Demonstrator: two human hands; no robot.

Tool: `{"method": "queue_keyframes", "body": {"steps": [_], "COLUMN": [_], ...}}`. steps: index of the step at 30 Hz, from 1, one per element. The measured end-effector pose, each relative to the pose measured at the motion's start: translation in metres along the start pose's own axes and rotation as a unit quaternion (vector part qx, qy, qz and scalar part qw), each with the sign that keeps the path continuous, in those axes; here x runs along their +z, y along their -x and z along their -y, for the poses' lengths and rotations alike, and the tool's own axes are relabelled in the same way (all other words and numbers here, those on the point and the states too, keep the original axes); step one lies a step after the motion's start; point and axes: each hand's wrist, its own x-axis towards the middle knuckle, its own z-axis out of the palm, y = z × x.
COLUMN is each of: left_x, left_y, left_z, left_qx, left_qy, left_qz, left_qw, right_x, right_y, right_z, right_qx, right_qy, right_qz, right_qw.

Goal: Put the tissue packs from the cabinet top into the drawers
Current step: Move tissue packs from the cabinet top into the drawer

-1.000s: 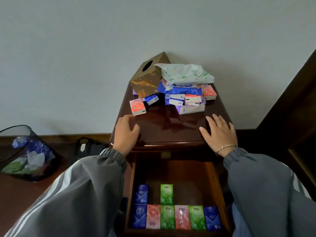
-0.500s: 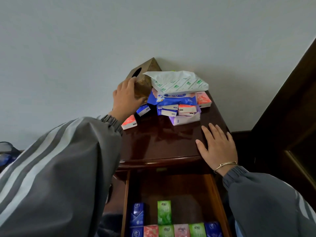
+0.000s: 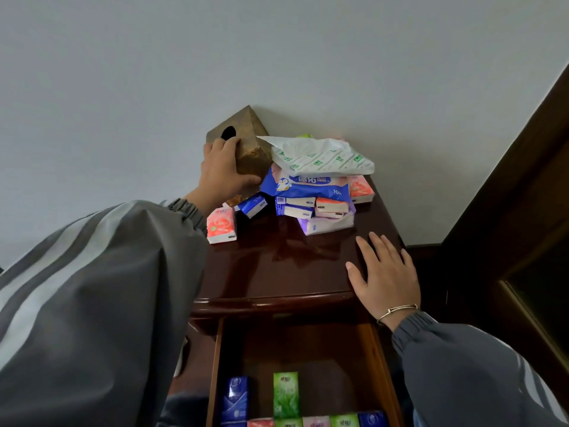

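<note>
**Fig. One-handed hold on the tissue box at the edge of the heap: where it may fail**

The left hand [image 3: 228, 171] clamps the gold tissue box [image 3: 251, 149]. Its fingers are curled over the box's upper edge beside the dark opening, and its thumb is pressed across the near face. The box stands tilted on the cabinet top [image 3: 277, 266], against the wall. The right hand [image 3: 385, 272] lies flat on the wood with fingers straight, holding nothing, well apart from the grip and nearer the onlooker.

Just to the thumb's side of the grip, the white-and-green soft pack [image 3: 320, 157] lies with its corner against the box. It sits on top of the blue penguin pack [image 3: 308, 184] and a stack of small packs [image 3: 311, 208]. Directly under the thumb a small blue pack [image 3: 254, 204] appears tucked beneath the box's lower edge. Below the wrist, a pink pack [image 3: 221, 224] sits near the cabinet's side edge.

Likely hazards:
- **Heap collapse.** Lifting the box could drag the soft pack's corner and spill the heap.
- **Dislodged support.** The tucked blue pack may skid away if it is helping to hold the box up.
- **Sleeve contact.** The sleeve [image 3: 184, 211] could sweep the pink pack off the side.
- **Slip.** A single-handed pinch on a smooth-looking box may not hold.

The open drawer [image 3: 366, 349], far below the grip, already holds rows of packs. Anything that falls forward may land on them.
</note>
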Motion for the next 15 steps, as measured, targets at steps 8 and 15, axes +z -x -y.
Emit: {"method": "queue_keyframes", "body": {"steps": [8,15], "left_x": [-0.042,-0.069], "left_y": [0.006,0.026], "left_z": [0.002,0.002], "left_qx": [0.039,0.062], "left_qy": [-0.019,-0.025], "left_qz": [-0.055,-0.073], "left_qw": [0.998,0.995], "right_x": [0.0,0.001], "right_y": [0.0,-0.003], "right_z": [0.0,0.0], "right_qx": [-0.001,0.003], "right_qy": [-0.003,0.008], "right_qz": [0.001,0.014], "right_qw": [1.0,1.0]}}
